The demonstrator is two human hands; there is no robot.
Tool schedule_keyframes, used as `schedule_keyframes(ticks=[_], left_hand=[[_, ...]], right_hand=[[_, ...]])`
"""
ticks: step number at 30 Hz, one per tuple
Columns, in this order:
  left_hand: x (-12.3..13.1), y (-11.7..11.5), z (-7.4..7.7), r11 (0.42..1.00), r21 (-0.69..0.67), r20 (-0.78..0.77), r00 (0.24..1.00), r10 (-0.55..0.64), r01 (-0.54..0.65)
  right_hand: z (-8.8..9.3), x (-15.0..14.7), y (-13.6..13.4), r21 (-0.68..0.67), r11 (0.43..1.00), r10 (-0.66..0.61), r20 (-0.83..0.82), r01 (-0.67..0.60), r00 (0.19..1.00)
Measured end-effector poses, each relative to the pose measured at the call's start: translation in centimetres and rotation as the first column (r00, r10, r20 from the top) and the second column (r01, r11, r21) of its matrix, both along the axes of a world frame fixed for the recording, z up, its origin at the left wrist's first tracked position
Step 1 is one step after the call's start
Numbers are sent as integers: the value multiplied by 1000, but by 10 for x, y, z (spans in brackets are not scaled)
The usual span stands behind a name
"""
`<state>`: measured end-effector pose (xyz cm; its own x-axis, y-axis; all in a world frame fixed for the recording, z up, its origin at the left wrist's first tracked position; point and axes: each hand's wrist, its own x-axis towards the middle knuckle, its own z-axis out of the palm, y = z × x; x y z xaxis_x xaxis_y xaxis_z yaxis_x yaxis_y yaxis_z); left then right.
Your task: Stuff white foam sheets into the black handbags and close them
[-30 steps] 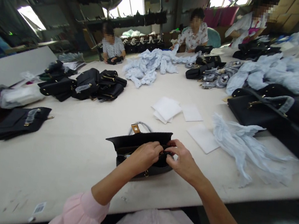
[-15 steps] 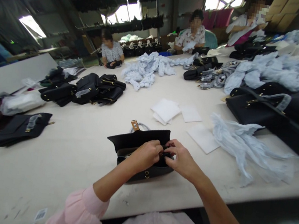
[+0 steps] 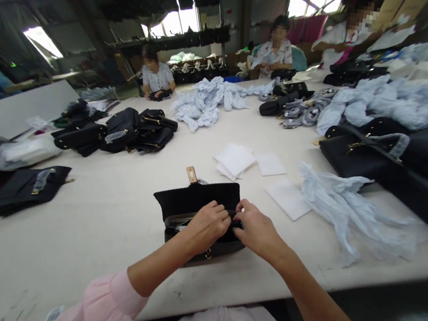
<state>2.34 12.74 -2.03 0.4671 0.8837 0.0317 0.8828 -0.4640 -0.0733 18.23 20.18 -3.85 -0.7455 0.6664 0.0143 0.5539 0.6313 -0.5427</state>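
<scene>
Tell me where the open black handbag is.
In the head view, the black handbag sits on the table below centre, left hand and right hand at its opening.

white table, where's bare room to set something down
Bare table shows between the open bag and the lone bag at left, and between the bag heap and the white sheets. It is crowded at right, with crumpled wrapping and large bags.

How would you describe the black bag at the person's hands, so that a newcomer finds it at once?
Start at the big white table; go to its near edge, by the pink sleeve. There the left hand and the right hand reach into a black bag. Unlike the bag lying flat farther left, its flap stands up, topped by a gold-coloured clasp.
</scene>
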Motion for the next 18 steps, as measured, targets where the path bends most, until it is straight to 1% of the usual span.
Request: schedule_keyframes(ticks=[2, 5, 9, 13, 15, 17, 18], left_hand=[[0, -5, 2, 998, 59, -59, 998, -33, 36], [-10, -12, 5, 997, 59, -60, 997, -38, 42], [-38, -27, 11, 1000, 21, -22, 1000, 2, -1], [-68, -57, 23, 996, 60, 26, 998, 64, -66], [-81, -73, 28, 993, 73, 35, 995, 95, -97], [-91, -87, 29, 993, 38, 48, 993, 108, -110], [-96, -93, 27, 994, 10, 59, 992, 112, -113]], right_hand=[[6, -2, 2, 52, 999, -5, 117, -1, 993], [12, -3, 6, 48, 999, -21, 185, 12, 982], [9, 1, 16, 14, 999, -34, 167, 32, 985], [3, 9, 26, -35, 996, -77, 129, 82, 989], [2, 12, 28, -53, 995, -80, 118, 87, 990], [3, 11, 27, -62, 996, -58, 133, 67, 989], [5, 10, 25, -68, 996, -43, 143, 54, 989]])
